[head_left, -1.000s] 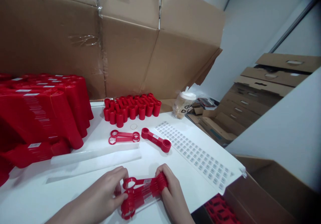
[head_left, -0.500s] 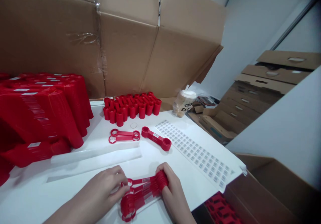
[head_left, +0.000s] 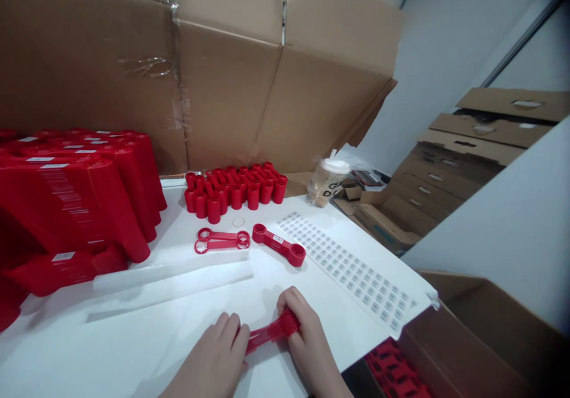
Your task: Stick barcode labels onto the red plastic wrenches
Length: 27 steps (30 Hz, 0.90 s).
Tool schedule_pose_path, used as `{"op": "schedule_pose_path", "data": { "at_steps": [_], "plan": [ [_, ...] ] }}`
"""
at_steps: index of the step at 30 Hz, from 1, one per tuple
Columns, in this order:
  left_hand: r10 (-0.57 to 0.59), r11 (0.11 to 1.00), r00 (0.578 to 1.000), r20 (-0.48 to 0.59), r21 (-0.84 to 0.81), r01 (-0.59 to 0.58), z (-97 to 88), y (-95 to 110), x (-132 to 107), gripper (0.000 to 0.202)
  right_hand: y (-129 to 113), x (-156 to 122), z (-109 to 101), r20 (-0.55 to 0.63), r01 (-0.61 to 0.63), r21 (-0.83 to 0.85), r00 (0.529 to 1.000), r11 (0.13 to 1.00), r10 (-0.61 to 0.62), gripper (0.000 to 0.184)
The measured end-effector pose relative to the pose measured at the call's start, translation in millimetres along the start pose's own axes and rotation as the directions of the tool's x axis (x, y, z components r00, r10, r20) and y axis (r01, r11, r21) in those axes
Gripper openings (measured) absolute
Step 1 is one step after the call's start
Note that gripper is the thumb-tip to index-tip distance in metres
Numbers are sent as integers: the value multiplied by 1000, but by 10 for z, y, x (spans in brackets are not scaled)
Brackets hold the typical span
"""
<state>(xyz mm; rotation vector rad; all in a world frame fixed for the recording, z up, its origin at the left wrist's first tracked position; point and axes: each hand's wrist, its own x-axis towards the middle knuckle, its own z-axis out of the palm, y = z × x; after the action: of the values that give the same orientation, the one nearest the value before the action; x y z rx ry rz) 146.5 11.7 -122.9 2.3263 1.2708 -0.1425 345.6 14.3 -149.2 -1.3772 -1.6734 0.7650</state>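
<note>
A stack of red plastic double-ring pieces, flat bars with a ring at each end, is held above the near part of the table. My right hand wraps round its right end. Over the left end my left hand is closed, hiding that end of the stack. Two loose red double-ring bars lie farther back on the table. Beside them rests a thicker red bundle of the same shape with a white label. A sheet of small printed stickers is spread to the right.
Tall red stacks stand at the left, and shorter red bundles at the back. Strips of white backing paper lie mid-table. A lidded cup is near the back edge. An open carton sits below the right edge.
My left hand has moved right and closed over the stack's left end. The fanned bars there have come together. My right hand keeps its hold.
</note>
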Motion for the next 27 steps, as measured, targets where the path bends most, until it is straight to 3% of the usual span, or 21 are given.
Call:
{"op": "schedule_pose_path", "data": {
  "at_steps": [4,8,16,23,27],
  "plan": [
    [-77,997,997,-29,24,78,82,14,31,48,-15,-5,-30,10,13,-50,1000,999,-12,34],
    [-132,990,991,-31,43,133,45,73,12,46,-90,44,-191,145,75,-194,988,978,-47,38],
    [-67,998,998,8,4,67,-25,91,-63,45,-278,-172,-485,310,121,-466,950,877,34,59],
    [-70,996,997,19,-57,71,-117,93,-140,37,-301,-377,-534,327,198,-502,945,842,-28,58],
    [-82,994,997,-2,-77,81,-60,72,-125,37,-221,-376,-410,293,251,-474,949,844,-117,67]
  ]
}}
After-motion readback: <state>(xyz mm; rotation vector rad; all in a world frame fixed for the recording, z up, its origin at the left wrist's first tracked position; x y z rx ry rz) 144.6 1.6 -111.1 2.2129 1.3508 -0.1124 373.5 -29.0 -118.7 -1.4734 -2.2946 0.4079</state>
